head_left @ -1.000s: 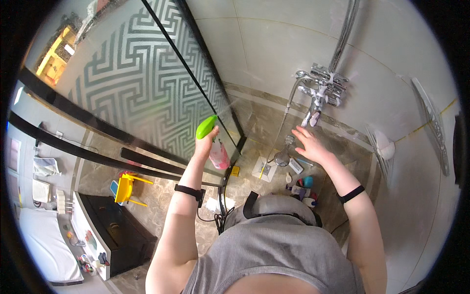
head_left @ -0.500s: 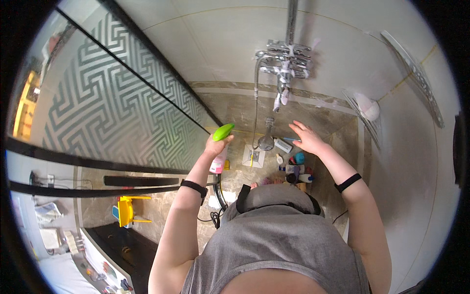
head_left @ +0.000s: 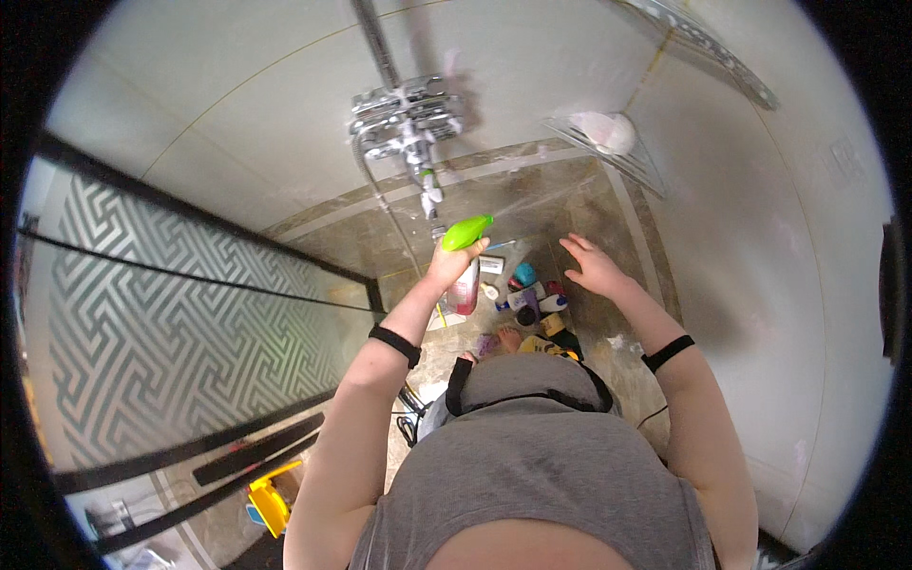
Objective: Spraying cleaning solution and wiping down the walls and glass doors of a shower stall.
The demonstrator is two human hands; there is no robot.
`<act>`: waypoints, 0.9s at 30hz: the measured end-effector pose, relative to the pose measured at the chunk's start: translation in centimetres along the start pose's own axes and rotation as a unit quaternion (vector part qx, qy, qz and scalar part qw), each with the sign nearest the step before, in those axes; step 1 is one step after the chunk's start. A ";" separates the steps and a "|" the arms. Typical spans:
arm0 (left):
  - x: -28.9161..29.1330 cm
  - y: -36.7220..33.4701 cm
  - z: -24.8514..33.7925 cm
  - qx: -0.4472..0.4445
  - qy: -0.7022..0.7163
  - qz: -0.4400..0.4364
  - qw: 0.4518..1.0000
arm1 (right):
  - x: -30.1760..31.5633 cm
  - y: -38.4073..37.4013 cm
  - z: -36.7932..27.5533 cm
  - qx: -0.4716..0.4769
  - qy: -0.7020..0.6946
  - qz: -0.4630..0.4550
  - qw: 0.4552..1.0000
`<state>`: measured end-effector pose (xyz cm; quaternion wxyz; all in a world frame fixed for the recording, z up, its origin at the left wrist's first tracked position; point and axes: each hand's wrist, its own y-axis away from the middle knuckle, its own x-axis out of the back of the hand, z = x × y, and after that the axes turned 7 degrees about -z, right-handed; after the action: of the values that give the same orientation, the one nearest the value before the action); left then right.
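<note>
My left hand (head_left: 446,266) is closed round the neck of a spray bottle (head_left: 467,233) with a bright green trigger head and a see-through body with pink on it. The nozzle points to the right, toward the corner of the walls. Behind and above it is the chrome shower mixer tap (head_left: 407,114), streaked with white foam. My right hand (head_left: 598,268) hangs in the air on the right, fingers spread and nothing in them. Below it on the floor stand several toiletry bottles (head_left: 528,302), some partly hidden by others.
A glass corner shelf (head_left: 646,171) bears a pale pinkish lump (head_left: 608,131); a metal shelf (head_left: 727,57) sits higher up. On the left runs a patterned glass partition (head_left: 180,304) with black frames. Beyond it stands a yellow stool (head_left: 274,503). A cable lies near my feet.
My view has turned right, so the tap, shelves and partition sit further left. My left hand has carried the spray bottle right, away from the partition. My right hand stays open.
</note>
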<state>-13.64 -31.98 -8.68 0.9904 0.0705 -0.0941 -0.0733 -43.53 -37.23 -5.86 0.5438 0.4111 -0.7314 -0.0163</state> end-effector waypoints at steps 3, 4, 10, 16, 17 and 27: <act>-2.1 -2.0 0.2 -0.020 -0.018 0.047 0.999 | -1.4 1.8 2.0 -0.015 -0.022 0.021 0.999; -2.6 -2.0 1.0 -0.009 0.015 0.059 0.998 | -1.8 2.3 2.4 -0.022 -0.033 0.028 0.999; 2.1 0.2 -9.4 0.118 -0.134 -0.037 0.983 | -3.1 4.6 3.2 -0.049 -0.052 0.047 0.996; 7.6 8.0 -16.7 0.290 -0.321 -0.028 0.901 | -3.9 3.2 1.6 -0.039 -0.048 0.030 0.998; 7.9 8.8 -17.0 0.330 -0.304 -0.022 0.893 | -4.0 2.8 1.2 -0.034 -0.046 0.031 0.998; 8.3 10.3 -16.0 0.270 -0.220 0.110 0.931 | -3.8 -1.5 -3.6 0.041 0.014 -0.014 0.999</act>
<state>-1.11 -21.20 -21.23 0.8903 0.3068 -0.3327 0.0508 -39.46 -34.32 -8.05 0.5359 0.4436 -0.7183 0.0121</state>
